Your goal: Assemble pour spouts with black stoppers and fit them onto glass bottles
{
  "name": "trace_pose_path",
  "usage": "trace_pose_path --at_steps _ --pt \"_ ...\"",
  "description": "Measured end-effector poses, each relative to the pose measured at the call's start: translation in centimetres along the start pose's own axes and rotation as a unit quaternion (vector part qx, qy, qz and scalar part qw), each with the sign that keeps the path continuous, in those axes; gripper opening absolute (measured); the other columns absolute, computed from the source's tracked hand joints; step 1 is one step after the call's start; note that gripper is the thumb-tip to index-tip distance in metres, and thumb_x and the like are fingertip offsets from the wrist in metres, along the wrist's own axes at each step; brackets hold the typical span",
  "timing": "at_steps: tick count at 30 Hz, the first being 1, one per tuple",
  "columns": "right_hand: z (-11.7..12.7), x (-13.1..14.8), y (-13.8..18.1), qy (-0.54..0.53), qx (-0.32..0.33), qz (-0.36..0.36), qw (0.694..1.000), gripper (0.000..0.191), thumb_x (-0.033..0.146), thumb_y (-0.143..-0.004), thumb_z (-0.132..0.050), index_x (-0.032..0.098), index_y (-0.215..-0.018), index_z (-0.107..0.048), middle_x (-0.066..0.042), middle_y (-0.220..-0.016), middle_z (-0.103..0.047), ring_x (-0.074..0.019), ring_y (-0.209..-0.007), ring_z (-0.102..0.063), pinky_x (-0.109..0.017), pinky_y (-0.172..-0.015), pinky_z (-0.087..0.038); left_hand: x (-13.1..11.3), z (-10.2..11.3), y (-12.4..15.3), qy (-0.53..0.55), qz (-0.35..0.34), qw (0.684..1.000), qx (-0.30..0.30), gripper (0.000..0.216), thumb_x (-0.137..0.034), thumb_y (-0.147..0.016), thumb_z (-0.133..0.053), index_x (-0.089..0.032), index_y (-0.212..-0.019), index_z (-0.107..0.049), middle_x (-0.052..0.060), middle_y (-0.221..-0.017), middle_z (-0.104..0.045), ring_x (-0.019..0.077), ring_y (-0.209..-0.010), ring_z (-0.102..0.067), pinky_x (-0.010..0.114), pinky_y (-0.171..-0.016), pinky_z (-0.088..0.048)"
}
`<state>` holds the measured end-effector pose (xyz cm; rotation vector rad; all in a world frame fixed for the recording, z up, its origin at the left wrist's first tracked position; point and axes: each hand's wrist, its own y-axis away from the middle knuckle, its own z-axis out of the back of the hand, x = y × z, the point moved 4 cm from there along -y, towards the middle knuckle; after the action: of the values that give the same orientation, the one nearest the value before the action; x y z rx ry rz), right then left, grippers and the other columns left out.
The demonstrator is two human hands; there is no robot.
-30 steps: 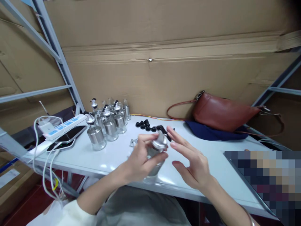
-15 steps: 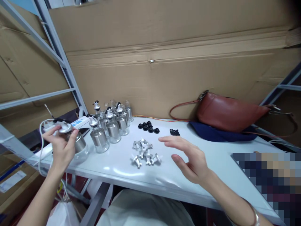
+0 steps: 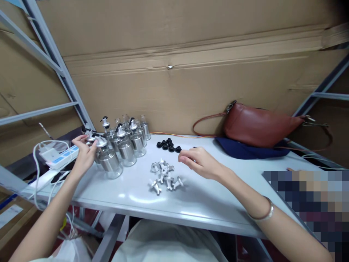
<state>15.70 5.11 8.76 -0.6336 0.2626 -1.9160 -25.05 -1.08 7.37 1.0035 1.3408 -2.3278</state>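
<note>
My left hand (image 3: 85,156) has its fingers around the silver pourer top (image 3: 89,137) of a glass bottle at the left end of the bottle group. That bottle's body is mostly hidden by my hand and by a bottle (image 3: 109,160) with a steel band in front. My right hand (image 3: 203,162) is closed, fingers curled to the thumb, over the spot where small black pieces lie; it covers nearly all of them. Whether it grips one I cannot see. Several silver pourer tops (image 3: 165,174) are scattered left of it, with several black stoppers (image 3: 165,146) behind.
More glass bottles (image 3: 144,127) stand at the back left by the cardboard wall (image 3: 174,98). A white power strip (image 3: 64,157) with cables lies at the left. A brown bag (image 3: 256,125) rests on dark blue cloth (image 3: 245,152) at the back right.
My left hand has brought its bottle right and back, in among the other bottles. The right hand has moved over the small black pieces, and its spread fingers have closed.
</note>
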Motion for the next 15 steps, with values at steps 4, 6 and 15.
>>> trace_pose_path --at_steps 4,6,15 --pt "-0.3 -1.1 0.0 0.007 0.057 -0.096 0.994 0.047 0.045 -0.094 -0.031 0.017 -0.062 -0.051 0.004 -0.048 -0.036 -0.0095 -0.046 -0.031 -0.025 -0.052 -0.024 -3.5 1.7 1.8 0.075 -0.203 0.942 -0.256 0.051 -0.024 -0.070 -0.070 -0.022 -0.094 -0.026 0.004 -0.103 -0.037 0.0134 -0.091 -0.047 0.025 -0.067 -0.043" --pt "-0.5 -1.6 0.2 -0.016 0.092 -0.144 0.985 0.046 0.049 -0.091 -0.037 0.017 -0.061 -0.052 0.004 -0.048 -0.037 -0.0092 -0.046 -0.030 -0.025 -0.051 -0.023 -7.5 0.6 4.4 0.100 -0.326 0.900 -0.272 0.042 -0.015 -0.073 -0.064 -0.021 -0.096 -0.030 0.003 -0.103 -0.040 0.0124 -0.087 -0.048 0.026 -0.068 -0.042" --pt "-2.9 -3.4 1.8 -0.184 0.297 -0.158 0.924 0.041 0.046 -0.071 -0.069 0.014 -0.095 -0.063 0.001 -0.071 -0.056 -0.0119 -0.063 -0.050 -0.024 -0.061 -0.040 -18.6 -16.0 13.1 -0.088 -0.460 0.762 0.447 0.020 -0.019 -0.094 -0.035 -0.016 -0.107 -0.050 0.010 -0.111 -0.058 0.0208 -0.103 -0.055 0.035 -0.085 -0.045"
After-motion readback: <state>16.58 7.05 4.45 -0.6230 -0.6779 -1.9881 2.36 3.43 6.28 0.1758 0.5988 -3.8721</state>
